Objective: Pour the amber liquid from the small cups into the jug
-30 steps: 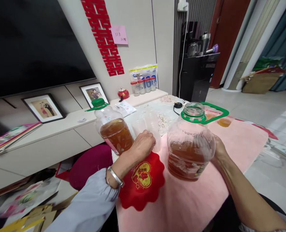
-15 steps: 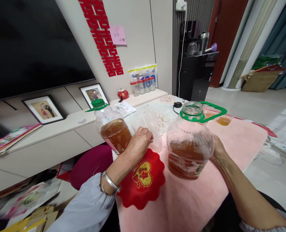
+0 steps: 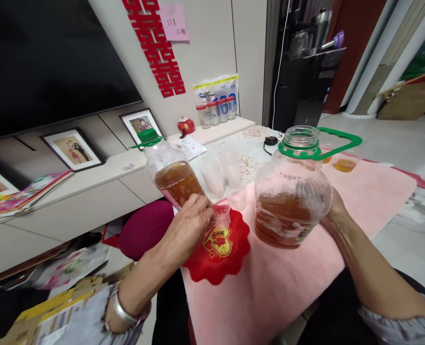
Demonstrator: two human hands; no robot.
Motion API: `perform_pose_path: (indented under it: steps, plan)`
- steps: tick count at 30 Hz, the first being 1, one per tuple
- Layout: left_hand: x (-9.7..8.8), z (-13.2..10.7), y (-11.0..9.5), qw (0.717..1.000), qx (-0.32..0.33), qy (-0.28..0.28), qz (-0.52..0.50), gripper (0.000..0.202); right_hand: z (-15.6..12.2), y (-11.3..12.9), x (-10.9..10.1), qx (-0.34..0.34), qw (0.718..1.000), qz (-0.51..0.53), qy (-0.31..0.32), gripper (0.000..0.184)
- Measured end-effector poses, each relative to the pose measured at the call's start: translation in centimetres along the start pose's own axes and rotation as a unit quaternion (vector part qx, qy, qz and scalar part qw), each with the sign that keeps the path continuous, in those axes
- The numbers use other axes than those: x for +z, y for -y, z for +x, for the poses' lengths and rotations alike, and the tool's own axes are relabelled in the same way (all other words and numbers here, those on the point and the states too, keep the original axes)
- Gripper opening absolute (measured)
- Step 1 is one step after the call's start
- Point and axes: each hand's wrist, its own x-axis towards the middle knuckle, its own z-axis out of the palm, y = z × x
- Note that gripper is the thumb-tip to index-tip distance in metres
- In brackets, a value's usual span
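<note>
My left hand is closed on a small clear plastic cup, above a red scalloped plate with a gold heart print. On the right, my right hand grips the far side of a large clear plastic jug; its fingers are mostly hidden behind it. This jug has a green handle ring, an uncapped mouth, and amber liquid filling roughly its lower half. A second jug of amber liquid, with a green cap, stands beyond my left hand.
Stacked clear cups stand behind the plate. Cups of amber liquid sit at the back right of the pink cloth. Red-lidded jars and framed photos line the cabinet. A maroon stool is at left.
My left hand has come back toward me from beside the stacked cups, and a small clear cup now shows in it over the plate. My right hand stays on the jug. The camera view has shifted.
</note>
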Motion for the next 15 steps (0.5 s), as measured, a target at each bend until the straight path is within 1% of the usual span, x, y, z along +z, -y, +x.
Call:
perform_pose_path:
  steps: [4,7,9,11,12,13,15]
  plan:
    - [2.4,-2.4,0.4,1.0,-0.008,0.016,-0.004,0.031,-0.1,-0.2,0.1,-0.012,1.0,-0.005,0.013,0.021]
    - [3.2,-3.1,0.4,0.999,-0.029,0.022,-0.009,0.032,-0.2,-0.2,0.1,-0.015,0.999,-0.007,0.029,0.02]
    - [2.9,-3.3,0.2,0.999,-0.046,0.021,-0.018,0.029,-0.2,-0.1,0.1,-0.011,0.999,-0.005,0.047,0.021]
    - [2.0,-3.4,-0.3,0.997,-0.065,0.013,-0.037,0.023,-0.3,0.1,0.1,-0.004,0.997,-0.001,0.072,0.022]
    - [1.5,-3.4,-0.6,0.996,-0.074,0.007,-0.053,0.023,-0.4,0.3,0.0,0.001,0.996,0.002,0.085,0.023]
    - [1.0,-3.3,-1.1,0.994,-0.085,-0.001,-0.072,0.027,-0.5,0.5,0.0,0.007,0.995,0.004,0.101,0.023]
    - [0.7,-3.1,-2.5,0.986,-0.111,-0.023,-0.122,0.042,-0.8,0.9,-0.1,0.025,0.99,0.007,0.136,0.024]
